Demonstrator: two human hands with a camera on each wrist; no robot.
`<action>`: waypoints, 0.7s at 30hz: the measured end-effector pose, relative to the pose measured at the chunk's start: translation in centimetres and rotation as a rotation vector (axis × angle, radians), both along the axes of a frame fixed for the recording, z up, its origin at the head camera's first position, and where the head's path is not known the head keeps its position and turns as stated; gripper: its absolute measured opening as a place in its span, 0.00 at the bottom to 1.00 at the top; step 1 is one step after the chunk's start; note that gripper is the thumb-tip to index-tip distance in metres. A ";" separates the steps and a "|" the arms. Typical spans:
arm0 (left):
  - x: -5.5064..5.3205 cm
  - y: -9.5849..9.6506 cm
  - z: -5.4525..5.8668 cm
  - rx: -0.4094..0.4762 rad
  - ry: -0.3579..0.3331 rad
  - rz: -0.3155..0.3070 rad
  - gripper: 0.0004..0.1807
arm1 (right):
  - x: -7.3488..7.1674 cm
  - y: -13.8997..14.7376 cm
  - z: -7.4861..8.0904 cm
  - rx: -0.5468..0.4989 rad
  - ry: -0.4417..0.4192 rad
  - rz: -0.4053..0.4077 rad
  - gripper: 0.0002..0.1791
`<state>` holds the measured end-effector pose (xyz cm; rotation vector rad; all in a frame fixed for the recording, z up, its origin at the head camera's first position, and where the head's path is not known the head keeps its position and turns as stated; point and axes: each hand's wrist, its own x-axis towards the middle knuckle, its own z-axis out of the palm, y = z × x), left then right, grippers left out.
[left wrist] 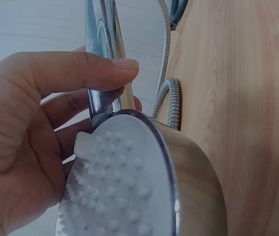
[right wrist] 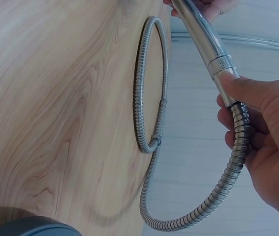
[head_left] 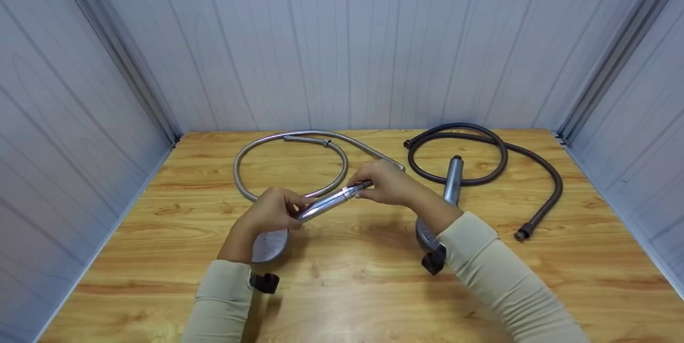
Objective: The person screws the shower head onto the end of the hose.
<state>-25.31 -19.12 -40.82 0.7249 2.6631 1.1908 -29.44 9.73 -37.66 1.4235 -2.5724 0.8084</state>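
My left hand (head_left: 272,208) grips the chrome handle of a shower head (head_left: 327,203), its thumb and fingers wrapped around it just above the head. In the left wrist view the white nubbed spray face (left wrist: 122,172) is turned toward the camera. At the handle's other end, my right hand (head_left: 389,184) pinches the chrome end fitting of a silver shower hose (right wrist: 240,130). That fitting lines up with the handle end and meets it at a ring. From there the ribbed hose bends down and loops across the table behind both hands.
A second shower head with a grey handle (head_left: 453,180) lies to the right, partly behind my right forearm. Beyond it a dark shower hose (head_left: 505,161) is coiled, one end toward the front. The wooden table (head_left: 342,289) is bounded by pale panel walls (head_left: 342,44).
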 end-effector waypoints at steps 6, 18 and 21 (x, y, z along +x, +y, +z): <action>0.0 0.0 0.0 -0.006 0.000 -0.001 0.29 | 0.1 0.0 0.1 0.018 -0.011 -0.001 0.10; 0.0 0.1 -0.2 0.011 -0.024 -0.004 0.29 | 0.1 0.1 0.0 0.057 -0.012 0.012 0.09; 0.1 0.1 -0.2 0.005 -0.020 -0.003 0.29 | 0.0 0.0 0.0 0.068 -0.005 0.012 0.09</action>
